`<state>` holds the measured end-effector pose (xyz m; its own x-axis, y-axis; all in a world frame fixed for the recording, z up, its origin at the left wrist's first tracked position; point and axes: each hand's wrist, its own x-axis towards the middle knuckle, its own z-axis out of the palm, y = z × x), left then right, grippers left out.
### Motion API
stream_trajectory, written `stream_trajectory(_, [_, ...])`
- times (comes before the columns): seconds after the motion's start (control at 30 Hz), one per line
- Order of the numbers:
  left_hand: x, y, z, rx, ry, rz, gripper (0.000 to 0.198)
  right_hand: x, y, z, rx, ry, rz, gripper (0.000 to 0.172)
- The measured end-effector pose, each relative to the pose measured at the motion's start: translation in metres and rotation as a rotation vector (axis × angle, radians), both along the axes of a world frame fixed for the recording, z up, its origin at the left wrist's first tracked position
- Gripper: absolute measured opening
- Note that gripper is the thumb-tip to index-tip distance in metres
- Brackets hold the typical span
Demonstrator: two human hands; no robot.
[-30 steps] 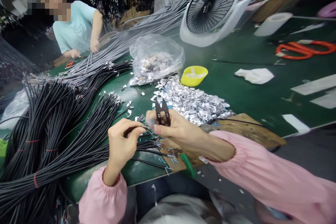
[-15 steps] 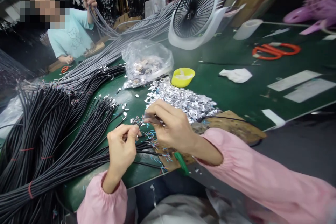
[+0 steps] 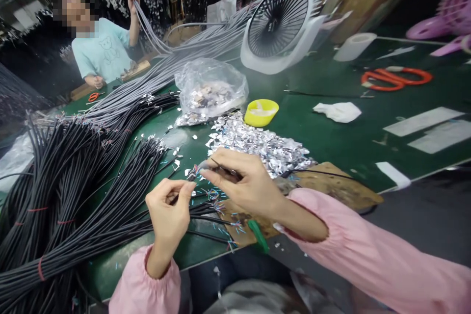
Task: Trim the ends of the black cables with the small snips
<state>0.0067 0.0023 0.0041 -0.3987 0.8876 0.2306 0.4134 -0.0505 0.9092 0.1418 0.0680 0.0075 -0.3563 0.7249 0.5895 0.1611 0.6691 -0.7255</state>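
One left hand (image 3: 169, 208), thumb and forefinger together, is pinching a cable end (image 3: 192, 175) above the green table (image 3: 331, 140); one right hand (image 3: 246, 181), wrapped around dark snips (image 3: 231, 173), is holding fingertips at its coloured wires (image 3: 196, 170), near foil scraps (image 3: 261, 142).

The foil scraps (image 3: 265, 144) look shiny and metallic, the black cables (image 3: 69, 171) smooth plastic

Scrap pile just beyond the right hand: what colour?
The scrap pile is mostly silver; head view shows it.
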Motion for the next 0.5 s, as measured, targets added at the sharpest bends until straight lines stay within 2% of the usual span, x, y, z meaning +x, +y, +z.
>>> stream_trajectory(0.2, [0.0011,-0.0015,-0.0048,0.004,0.036,-0.002,0.016,0.0012,-0.0004,0.0042,-0.079,0.026,-0.011,0.015])
stream_trajectory(0.27, [0.0015,-0.0018,-0.0059,-0.006,0.039,-0.009,0.017,0.0009,0.0002,0.0049,-0.157,0.053,-0.015,0.014])
stream_trajectory(0.37, [0.0016,-0.0022,-0.0072,-0.012,0.028,-0.018,0.020,-0.0002,0.0023,0.0042,-0.447,0.104,0.049,0.009])
stream_trajectory(0.5, [0.0004,-0.0017,-0.0086,-0.034,-0.078,-0.065,0.029,-0.0036,0.0051,0.0022,-0.923,0.124,0.318,0.011])
